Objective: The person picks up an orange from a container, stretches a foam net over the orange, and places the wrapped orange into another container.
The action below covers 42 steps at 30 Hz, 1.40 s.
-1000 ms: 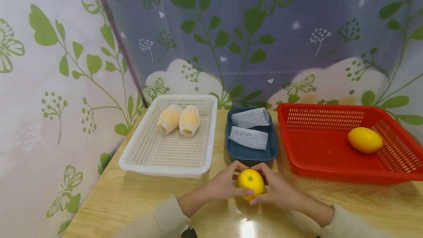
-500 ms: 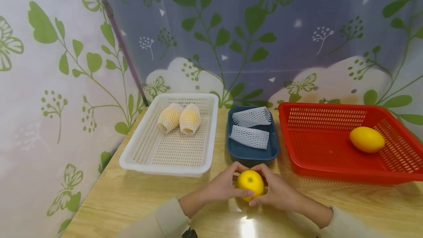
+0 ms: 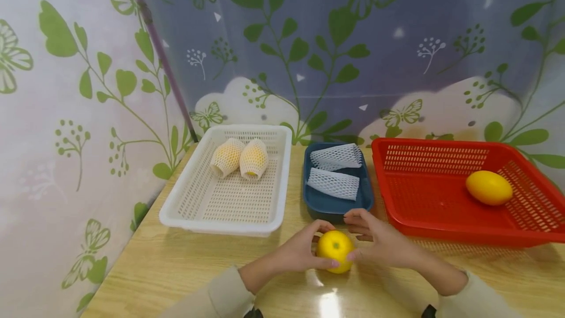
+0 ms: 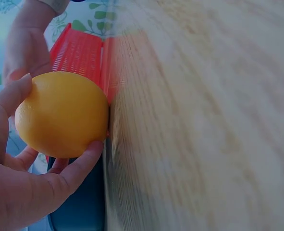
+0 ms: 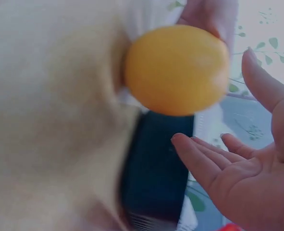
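Note:
A smooth yellow oval fruit (image 3: 335,251), its kind not certain, stands on end on the table in front of the small blue basket. My left hand (image 3: 297,249) grips it from the left, thumb in front and fingers curled behind; the left wrist view shows this hold on the fruit (image 4: 65,115). On the other side, my right hand (image 3: 384,242) is spread, its thumb tip close to the fruit in the head view. A gap shows between the right hand (image 5: 242,168) and the fruit (image 5: 178,70) in the right wrist view.
Two fruits in foam nets (image 3: 253,160) lie in a white basket (image 3: 229,227) at left. Two foam net sleeves (image 3: 334,184) lie in the blue basket (image 3: 338,205). A red basket (image 3: 441,229) at right holds another yellow fruit (image 3: 489,188). A patterned curtain hangs behind.
My right hand has let go of the fruit, spread its fingers and moved to the right. The left hand keeps its hold; the fruit has shifted slightly toward me.

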Available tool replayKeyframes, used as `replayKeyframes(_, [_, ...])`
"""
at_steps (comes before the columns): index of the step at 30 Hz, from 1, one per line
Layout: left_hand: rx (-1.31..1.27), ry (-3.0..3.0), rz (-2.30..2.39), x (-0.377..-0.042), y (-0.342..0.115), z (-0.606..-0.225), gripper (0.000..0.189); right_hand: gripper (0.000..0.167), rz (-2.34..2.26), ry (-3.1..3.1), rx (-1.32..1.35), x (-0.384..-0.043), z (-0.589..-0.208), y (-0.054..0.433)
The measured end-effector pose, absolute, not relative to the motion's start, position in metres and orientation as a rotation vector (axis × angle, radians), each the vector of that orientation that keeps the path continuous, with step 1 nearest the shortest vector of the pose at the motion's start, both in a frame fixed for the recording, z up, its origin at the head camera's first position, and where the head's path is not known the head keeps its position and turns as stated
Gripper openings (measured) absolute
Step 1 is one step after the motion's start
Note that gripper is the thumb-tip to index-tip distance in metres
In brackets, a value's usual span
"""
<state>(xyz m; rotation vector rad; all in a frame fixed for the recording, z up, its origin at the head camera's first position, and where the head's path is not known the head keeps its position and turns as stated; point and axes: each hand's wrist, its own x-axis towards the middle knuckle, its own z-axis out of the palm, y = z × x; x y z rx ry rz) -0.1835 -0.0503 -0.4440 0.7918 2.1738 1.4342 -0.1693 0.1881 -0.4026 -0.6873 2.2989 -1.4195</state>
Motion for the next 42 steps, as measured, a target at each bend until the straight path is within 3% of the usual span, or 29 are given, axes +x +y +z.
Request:
replayKeyframes(9, [0.798, 2.168, 1.409, -0.184, -0.050, -0.445, 0.060, 0.068, -1.340, 2.696, -0.683, -0.193, -0.365, 0.181])
replayKeyframes(16, [0.769, 2.149, 1.394, -0.184, -0.050, -0.443, 0.059, 0.067, -1.243, 2.880, -0.606, -0.220, -0.361, 0.167])
replayKeyframes(42, [0.804, 2.149, 1.380, -0.184, -0.050, -0.444, 0.059, 0.073, -0.884, 3.047, -0.096, -0.267, -0.415, 0.141])
